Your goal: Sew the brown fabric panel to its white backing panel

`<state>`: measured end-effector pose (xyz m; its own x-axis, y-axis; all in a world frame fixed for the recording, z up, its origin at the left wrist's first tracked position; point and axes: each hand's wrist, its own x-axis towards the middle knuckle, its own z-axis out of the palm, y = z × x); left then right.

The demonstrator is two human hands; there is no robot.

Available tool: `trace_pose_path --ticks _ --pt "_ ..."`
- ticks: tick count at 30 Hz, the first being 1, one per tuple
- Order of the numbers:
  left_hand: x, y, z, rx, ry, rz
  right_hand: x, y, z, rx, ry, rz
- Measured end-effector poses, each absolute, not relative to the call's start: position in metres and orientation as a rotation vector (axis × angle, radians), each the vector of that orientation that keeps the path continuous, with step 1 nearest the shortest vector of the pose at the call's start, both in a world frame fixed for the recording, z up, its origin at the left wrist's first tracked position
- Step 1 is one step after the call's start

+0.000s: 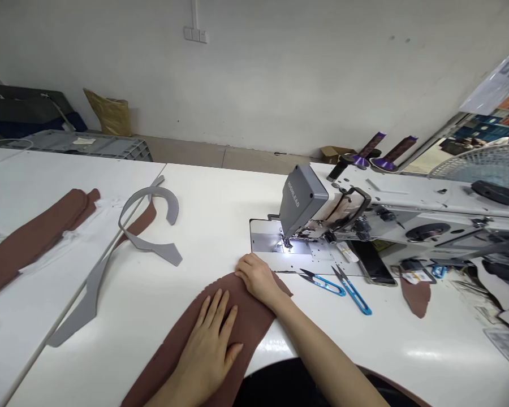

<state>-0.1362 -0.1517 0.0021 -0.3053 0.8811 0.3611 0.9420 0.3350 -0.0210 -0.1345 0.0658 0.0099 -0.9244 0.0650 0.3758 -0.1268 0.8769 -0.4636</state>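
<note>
A brown fabric panel (237, 333) with a curved, notched edge lies on the white table in front of me. My left hand (210, 347) rests flat on it, fingers stretched out and a little spread. At the panel's far edge, my right hand (257, 278) has its fingers curled and pinching the fabric; the fingertips are partly hidden. Just beyond that edge stands a sewing machine (303, 198), its lamp lighting the needle plate (263, 240). The panel lies short of the needle.
Two blue-handled thread snips (328, 285) (356, 294) lie right of the panel, near a dark phone (375, 263). Grey curved strips (95, 285) and stacked brown pieces (38, 237) lie to the left. Thread cones (396, 155) stand behind the machine. A fan (483, 167) is at far right.
</note>
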Motion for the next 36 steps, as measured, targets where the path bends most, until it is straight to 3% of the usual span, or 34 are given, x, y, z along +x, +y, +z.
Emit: trace_pose_path --ticks 5,11,17,23,30,36 --pt "-0.137 -0.151 0.003 -1.631 -2.291 -0.276 -0.138 0.075 0.007 -0.269 -2.499 0.691" --pt "-0.137 -0.151 0.004 -1.62 -2.28 -0.286 -0.133 0.072 0.014 0.061 -2.684 0.74" --pt "-0.137 -0.151 0.004 -1.636 -2.3 -0.276 -0.135 0.079 0.01 -0.345 -2.52 0.656" --pt "-0.138 -0.151 0.004 -1.628 -2.296 -0.27 -0.129 0.088 0.019 -0.1 -2.739 0.793" --pt "-0.137 -0.152 0.003 -1.627 -2.286 -0.272 -0.131 0.094 0.015 -0.392 -2.543 0.794" --pt "-0.137 -0.152 0.003 -1.621 -2.276 -0.266 -0.126 0.094 0.023 -0.074 -2.768 0.793"
